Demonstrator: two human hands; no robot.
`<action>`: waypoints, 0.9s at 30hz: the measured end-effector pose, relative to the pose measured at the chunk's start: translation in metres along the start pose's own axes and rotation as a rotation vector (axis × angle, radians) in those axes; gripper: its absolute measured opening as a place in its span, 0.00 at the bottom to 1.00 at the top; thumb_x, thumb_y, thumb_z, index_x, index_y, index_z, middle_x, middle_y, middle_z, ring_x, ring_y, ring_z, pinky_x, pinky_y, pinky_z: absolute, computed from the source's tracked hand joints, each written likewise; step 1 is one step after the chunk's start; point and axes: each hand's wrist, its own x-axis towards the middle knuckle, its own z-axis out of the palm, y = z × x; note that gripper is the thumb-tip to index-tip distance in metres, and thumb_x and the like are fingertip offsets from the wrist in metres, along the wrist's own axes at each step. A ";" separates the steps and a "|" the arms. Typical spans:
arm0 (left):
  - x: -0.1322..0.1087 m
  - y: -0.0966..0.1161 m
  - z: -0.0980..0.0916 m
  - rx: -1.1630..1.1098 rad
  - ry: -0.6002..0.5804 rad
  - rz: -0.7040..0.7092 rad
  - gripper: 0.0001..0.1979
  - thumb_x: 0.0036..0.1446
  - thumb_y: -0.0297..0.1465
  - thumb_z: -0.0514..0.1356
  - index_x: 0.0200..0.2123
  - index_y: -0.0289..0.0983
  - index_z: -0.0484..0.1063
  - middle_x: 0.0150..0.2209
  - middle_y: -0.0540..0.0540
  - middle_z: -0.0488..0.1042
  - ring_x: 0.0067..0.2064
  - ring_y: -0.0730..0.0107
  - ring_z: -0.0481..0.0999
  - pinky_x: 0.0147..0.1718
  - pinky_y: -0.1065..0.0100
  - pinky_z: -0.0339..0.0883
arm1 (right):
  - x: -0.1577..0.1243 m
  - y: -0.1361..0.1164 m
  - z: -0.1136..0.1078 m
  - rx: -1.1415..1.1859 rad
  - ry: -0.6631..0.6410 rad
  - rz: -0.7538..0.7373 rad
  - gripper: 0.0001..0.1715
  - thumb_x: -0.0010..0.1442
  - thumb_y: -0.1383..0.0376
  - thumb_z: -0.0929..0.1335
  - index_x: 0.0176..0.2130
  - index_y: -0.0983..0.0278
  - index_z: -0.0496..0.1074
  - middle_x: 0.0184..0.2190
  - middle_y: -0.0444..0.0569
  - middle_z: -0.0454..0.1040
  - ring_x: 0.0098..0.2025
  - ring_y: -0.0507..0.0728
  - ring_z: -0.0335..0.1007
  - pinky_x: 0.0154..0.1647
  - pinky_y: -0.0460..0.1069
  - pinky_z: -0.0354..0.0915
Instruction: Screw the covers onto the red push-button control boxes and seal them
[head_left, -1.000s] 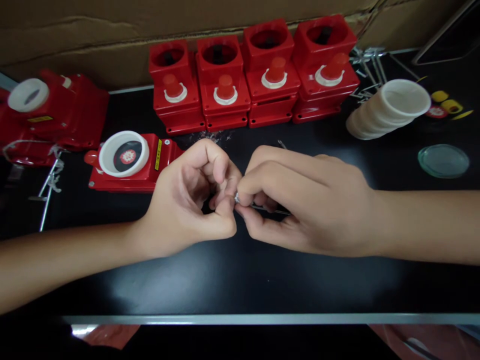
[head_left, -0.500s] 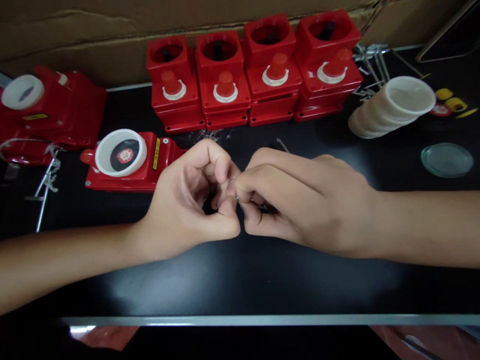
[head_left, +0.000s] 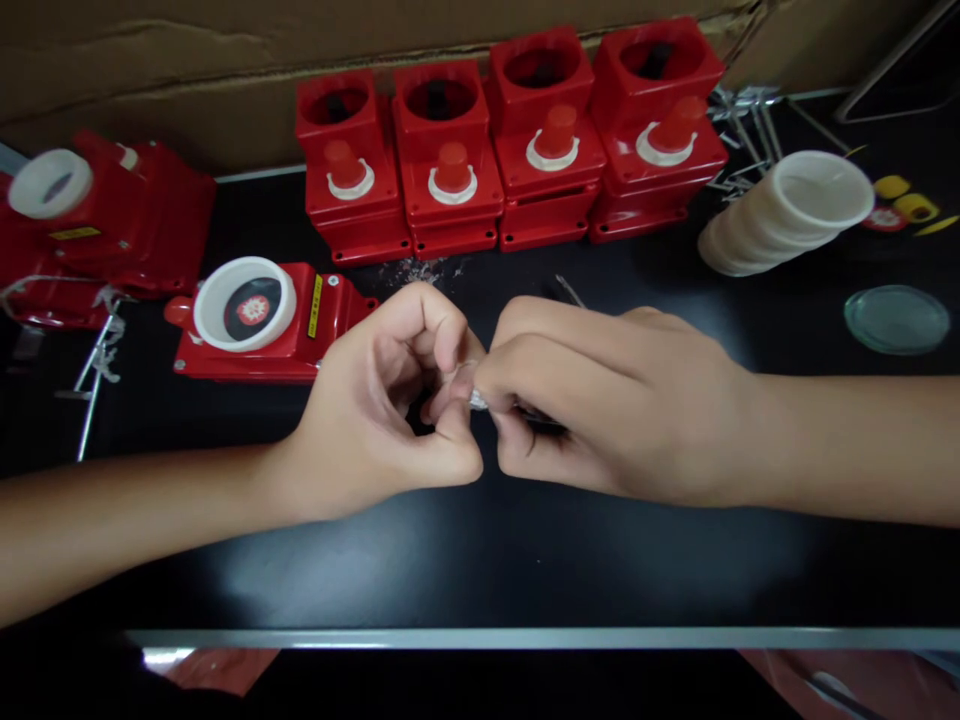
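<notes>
My left hand and my right hand meet above the middle of the black table, fingertips pinched together. Between them shows a small silvery metal piece, and a thin metal pin runs back under my right fingers. Most of the piece is hidden by my fingers. Just left of my left hand lies a red box with a white ring and a round black-and-red label.
Several red push-button boxes stand in a row at the back against cardboard. More red housings lie at far left with metal pins. A stack of white cups, a clear round disc and yellow parts sit at right.
My hands stay pressed together; my right fingers have shifted slightly, and the silvery piece shows again between the fingertips. The view has barely moved.
</notes>
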 end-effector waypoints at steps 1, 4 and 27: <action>0.000 0.000 0.000 -0.001 0.003 0.004 0.21 0.49 0.17 0.68 0.37 0.43 0.62 0.32 0.56 0.69 0.29 0.77 0.65 0.24 0.72 0.59 | 0.000 0.000 0.000 0.019 0.005 0.016 0.07 0.71 0.71 0.66 0.42 0.64 0.75 0.35 0.44 0.77 0.31 0.49 0.68 0.25 0.46 0.54; 0.001 -0.001 0.000 -0.004 0.008 0.010 0.22 0.49 0.17 0.68 0.37 0.44 0.62 0.32 0.56 0.70 0.31 0.74 0.68 0.26 0.70 0.62 | 0.000 0.001 -0.001 0.068 0.013 0.038 0.06 0.71 0.66 0.67 0.44 0.63 0.75 0.38 0.45 0.78 0.31 0.50 0.69 0.25 0.46 0.55; 0.001 0.004 0.003 -0.025 0.026 -0.043 0.17 0.46 0.17 0.62 0.35 0.41 0.63 0.32 0.57 0.68 0.30 0.81 0.64 0.23 0.77 0.54 | -0.001 -0.002 -0.003 -0.112 0.023 -0.080 0.14 0.75 0.70 0.65 0.41 0.63 0.81 0.35 0.43 0.80 0.31 0.50 0.73 0.21 0.49 0.53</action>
